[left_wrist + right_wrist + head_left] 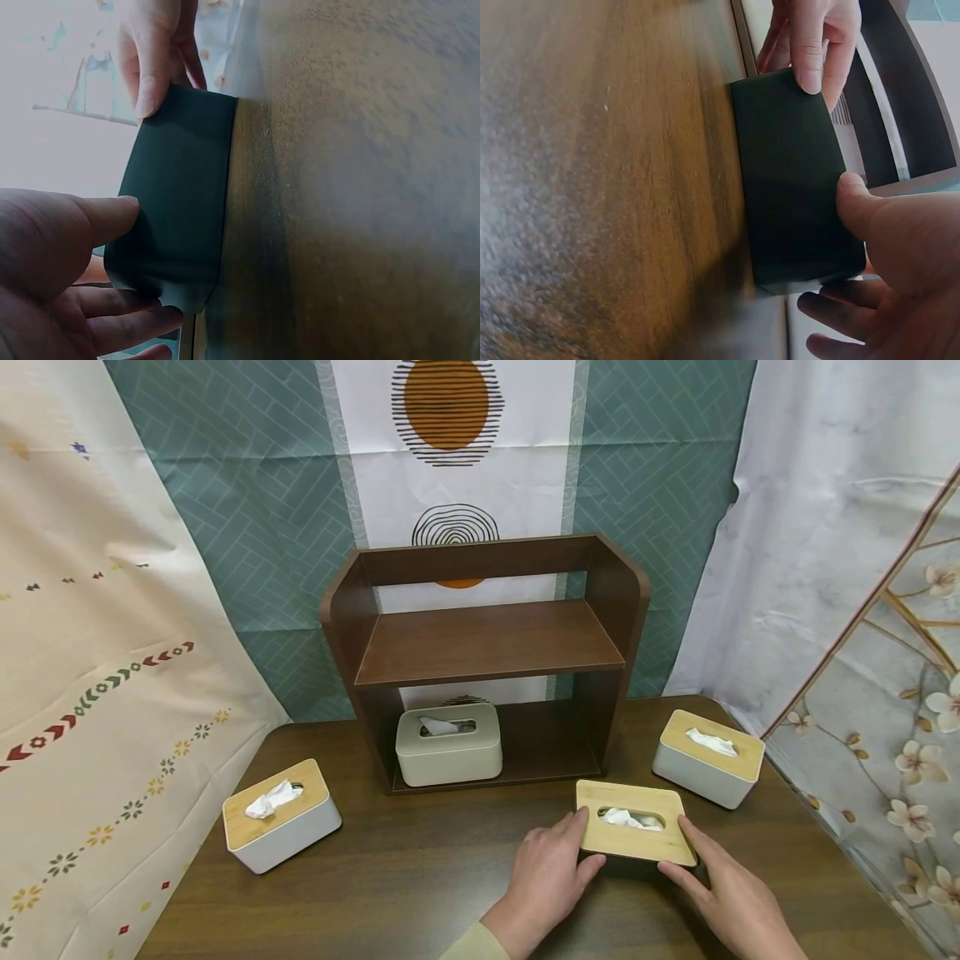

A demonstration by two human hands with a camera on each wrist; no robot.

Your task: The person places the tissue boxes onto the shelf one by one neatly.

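Note:
A black tissue box (636,841) with a light wooden lid and a white tissue in its slot stands on the table near the shelf's right front corner. My left hand (547,872) grips its left end, thumb on the front face and fingers along the side. At the other end my right hand (723,885) holds it the same way. In the left wrist view the dark front face (176,180) shows between both hands. The right wrist view has my right thumb on the upper front edge of the black box (795,187).
A dark brown two-tier shelf (491,643) stands at the back, with a beige tissue box (448,764) on its lower level. White tissue boxes with wooden lids stand to the left (288,839) and right (697,777) on the brown table (360,893). Patterned cloths hang around.

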